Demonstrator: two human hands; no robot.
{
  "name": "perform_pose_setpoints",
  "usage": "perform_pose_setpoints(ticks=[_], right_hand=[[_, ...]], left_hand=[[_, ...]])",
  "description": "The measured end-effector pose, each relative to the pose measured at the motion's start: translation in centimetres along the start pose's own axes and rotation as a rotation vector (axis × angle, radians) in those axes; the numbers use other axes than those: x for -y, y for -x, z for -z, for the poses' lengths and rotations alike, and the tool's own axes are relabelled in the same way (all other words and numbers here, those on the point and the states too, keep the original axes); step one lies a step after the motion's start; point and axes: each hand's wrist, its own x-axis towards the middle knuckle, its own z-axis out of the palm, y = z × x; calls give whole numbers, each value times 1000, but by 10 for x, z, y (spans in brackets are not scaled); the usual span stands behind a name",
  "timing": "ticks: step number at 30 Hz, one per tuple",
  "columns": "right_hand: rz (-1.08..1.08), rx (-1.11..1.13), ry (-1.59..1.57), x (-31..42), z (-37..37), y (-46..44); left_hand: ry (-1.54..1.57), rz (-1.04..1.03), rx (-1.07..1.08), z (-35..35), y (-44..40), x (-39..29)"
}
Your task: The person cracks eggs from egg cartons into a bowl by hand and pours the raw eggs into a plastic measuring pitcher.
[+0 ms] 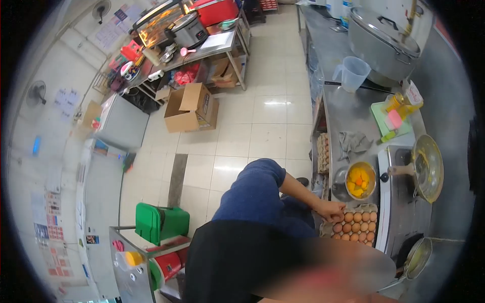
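Observation:
My left hand [331, 210], below a blue sleeve, is at the upper left corner of the egg tray [372, 207]. Its fingers are curled, and what they hold, if anything, is hidden. Several brown eggs [357, 226] sit in rows in the tray. Just beyond it, a metal bowl [348, 189] contains cracked eggs with orange and yellow yolks [358, 179]. At the bottom edge a bit of skin shows beside a blurred area, and my right hand is not visible.
Right of the tray is a gas stove [386, 202] with a frying pan [424, 166] and another pan [418, 257]. A grey cloth [355, 143], a plastic jug [353, 73] and a large lidded pot [381, 43] stand farther along. Cardboard box [187, 113] on the floor.

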Motion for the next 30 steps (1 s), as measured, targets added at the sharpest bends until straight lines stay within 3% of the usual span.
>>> perform_pose_setpoints(ticks=[1,3,4,7,8,10,12,13,17,19,23,25,26,28,29,30], right_hand=[[0,6,8,3,-2,-3],[0,1,19,9,-1,-6],[-3,-13,32,12,0,-6],[2,-104,111,41,-5,2],[40,-137,152,53,-12,1],[130,-224,219,76,-24,-4],[293,-370,238,83,-43,-18],[395,-414,320,78,-51,-24],[326,-375,340,64,-71,-46],[165,-498,65,63,-80,-53],[189,-648,216,65,-91,-63],[193,-415,349,53,-100,-70],[184,-434,353,48,-104,-71],[99,-593,57,44,-111,-79],[92,-609,61,40,-113,-82],[-49,-579,-224,36,-112,-83]], left_hand=[[3,1,-125,11,-5,-15],[588,526,-113,30,-14,-32],[552,317,-155,24,-15,-8],[1120,628,-123,47,-26,-7],[1499,351,-62,39,-33,6],[1427,723,-110,89,-48,-38],[1328,865,-169,110,-59,-57],[1333,877,-109,113,-62,-52],[1317,873,-36,128,-72,-32],[1343,877,-11,144,-77,-30],[1299,856,74,159,-87,-17],[1265,826,97,163,-90,-5],[1284,832,117,166,-92,1],[1295,835,153,178,-99,8],[1294,836,186,184,-102,12],[1293,835,219,189,-105,14]])
